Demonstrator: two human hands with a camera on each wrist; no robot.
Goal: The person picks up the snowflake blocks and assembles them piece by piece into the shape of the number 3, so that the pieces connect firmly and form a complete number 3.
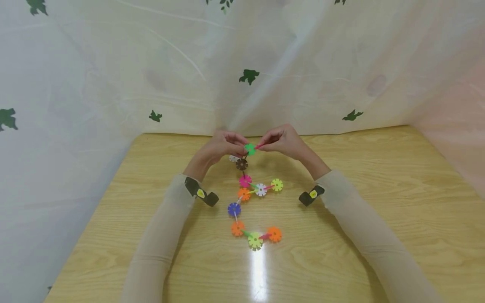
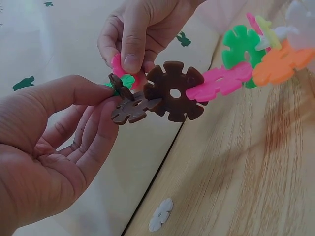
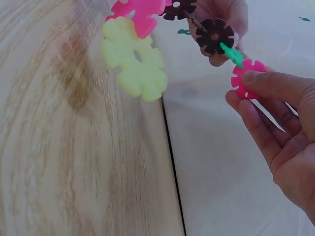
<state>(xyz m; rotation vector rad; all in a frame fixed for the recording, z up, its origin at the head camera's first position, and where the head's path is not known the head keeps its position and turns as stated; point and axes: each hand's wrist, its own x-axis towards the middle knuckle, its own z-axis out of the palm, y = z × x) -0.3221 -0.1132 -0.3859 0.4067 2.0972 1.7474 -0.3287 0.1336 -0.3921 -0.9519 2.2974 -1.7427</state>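
A chain of notched plastic snowflake discs, linked edge to edge, stretches from the hands toward the front of the table. At its far end my left hand (image 1: 223, 145) pinches a brown disc (image 3: 215, 37) between thumb and fingers. My right hand (image 1: 282, 139) pinches a pink disc (image 3: 247, 78) by thumb and fingertips. Between them a green disc (image 1: 250, 149) joins the pink one to the brown one. Another brown disc (image 2: 174, 92) and a pink disc (image 1: 245, 181) follow along the chain. A side branch ends in a yellow disc (image 1: 277, 184).
Nearer the front, the chain runs through a blue disc (image 1: 234, 209) to an orange disc (image 1: 274, 234). A loose white disc (image 2: 161, 215) lies on the wooden table (image 1: 379, 189) beside the left hand. A pale curtain (image 1: 182, 75) hangs along the table's back edge.
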